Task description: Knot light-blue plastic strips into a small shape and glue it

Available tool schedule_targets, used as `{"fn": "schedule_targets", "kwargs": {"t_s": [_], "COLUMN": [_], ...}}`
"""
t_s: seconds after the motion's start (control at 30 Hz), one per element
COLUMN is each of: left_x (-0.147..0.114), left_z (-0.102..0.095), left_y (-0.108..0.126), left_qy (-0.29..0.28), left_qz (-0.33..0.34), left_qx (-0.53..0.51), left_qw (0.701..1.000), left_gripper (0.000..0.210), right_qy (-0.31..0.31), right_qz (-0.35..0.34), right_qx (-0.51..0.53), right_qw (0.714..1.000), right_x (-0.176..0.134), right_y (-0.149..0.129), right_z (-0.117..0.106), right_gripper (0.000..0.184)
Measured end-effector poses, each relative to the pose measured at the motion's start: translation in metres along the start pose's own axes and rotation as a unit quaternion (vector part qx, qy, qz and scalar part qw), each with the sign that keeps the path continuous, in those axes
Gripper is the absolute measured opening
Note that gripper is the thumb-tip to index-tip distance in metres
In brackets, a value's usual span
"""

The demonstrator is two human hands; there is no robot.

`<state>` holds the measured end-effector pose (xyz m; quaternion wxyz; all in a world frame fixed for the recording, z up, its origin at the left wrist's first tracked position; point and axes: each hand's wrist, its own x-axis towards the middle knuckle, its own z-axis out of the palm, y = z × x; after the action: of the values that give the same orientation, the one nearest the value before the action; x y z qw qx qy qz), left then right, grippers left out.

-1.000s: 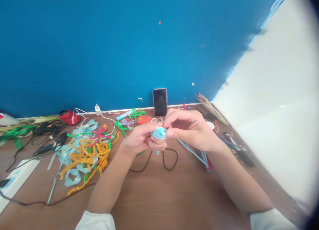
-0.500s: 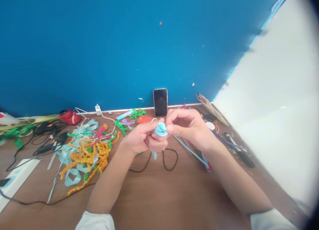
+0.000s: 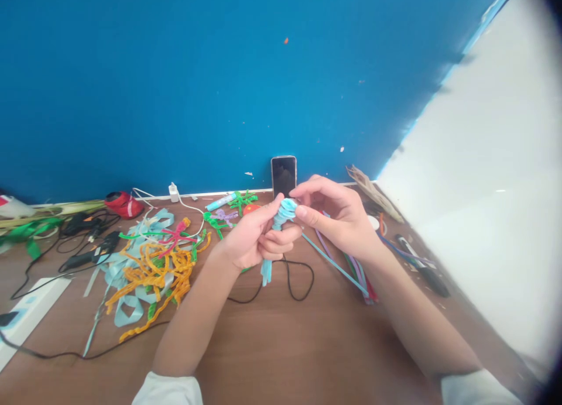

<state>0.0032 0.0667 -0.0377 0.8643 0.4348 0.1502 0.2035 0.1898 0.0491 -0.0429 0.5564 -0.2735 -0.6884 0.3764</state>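
Observation:
Between my hands is a light-blue ribbon flower [image 3: 288,208], its folded layers fanned out at the top. My left hand [image 3: 259,232] is closed round its lower part, with the thumb along the side. A strip tail [image 3: 266,271] of the same blue hangs below my left fingers. At the flower's right edge is my right hand [image 3: 336,215], thumb tip against the folds and index fingertip just above them. A gap shows between that thumb and index finger. Most of the flower's stem is hidden in my left palm.
A phone [image 3: 284,174] leans against the blue wall. Orange fuzzy stems [image 3: 169,276] and blue ribbon [image 3: 129,312] lie heaped at left, near a white power strip [image 3: 33,320]. Colored strips [image 3: 336,263] lie under my right hand; a utility knife [image 3: 424,267] is farther right.
The flower has risen slightly and tipped so its side and more of its tail show. My right index finger has lifted away from the thumb.

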Motion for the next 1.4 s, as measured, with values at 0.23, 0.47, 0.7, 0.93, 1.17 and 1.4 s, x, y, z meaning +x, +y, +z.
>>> {"fn": "schedule_targets", "kwargs": {"t_s": [0.23,0.47,0.7,0.93,1.17,1.4], "left_x": [0.003,0.005,0.001,0.004,0.008,0.009], "left_z": [-0.002,0.006,0.011,0.016,0.014,0.008], "left_y": [-0.002,-0.004,-0.001,-0.009,-0.019,-0.018], "left_qy": [0.018,0.058,0.042,0.141,0.286,0.329], "left_qz": [0.003,0.037,0.066,0.095,0.184,0.26], "left_qx": [-0.002,0.016,0.012,0.142,0.389,0.647], "left_qw": [1.0,0.998,0.997,0.975,0.856,0.637], "left_gripper": [0.029,0.029,0.028,0.022,0.024,0.015], "right_qy": [-0.06,-0.039,-0.042,-0.037,0.031,0.08], "right_qz": [0.007,-0.009,0.008,0.075,0.051,0.054], "right_qx": [0.008,-0.045,-0.002,0.066,0.068,0.018], "right_qw": [0.998,0.998,0.999,0.994,0.996,0.995], "right_x": [0.0,0.0,0.0,0.001,0.002,-0.001], "right_y": [-0.002,-0.003,0.0,0.0,-0.003,-0.006], "right_z": [-0.004,-0.005,-0.006,-0.003,0.0,0.007], "right_gripper": [0.018,0.012,0.01,0.014,0.011,0.019]}}
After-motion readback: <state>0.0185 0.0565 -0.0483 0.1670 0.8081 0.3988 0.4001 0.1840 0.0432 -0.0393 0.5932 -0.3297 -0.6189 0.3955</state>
